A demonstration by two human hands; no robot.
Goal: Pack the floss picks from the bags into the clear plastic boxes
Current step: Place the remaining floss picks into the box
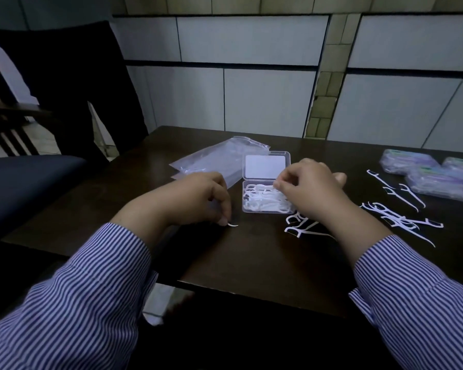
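While the left hand [198, 198] curls near the table's [251, 263] left edge, its fingertips pinch a pick [233, 224] down on the wood, only the thin curved tail showing. Just right of it sits the open box [267, 206], lid [265, 166] hinged back, picks piled inside with their long axes running left to right. Behind and left lie the flat bags [219, 158]. Over the box's right end the right hand [310, 188] has its fingers bunched at the pile; whether they grip a pick I cannot tell. Further right, loose picks [401, 217] are scattered, nearer the right hand, with filled boxes [439, 182] beyond. Bare wood in front of the box leaves room to slide the left pick in.
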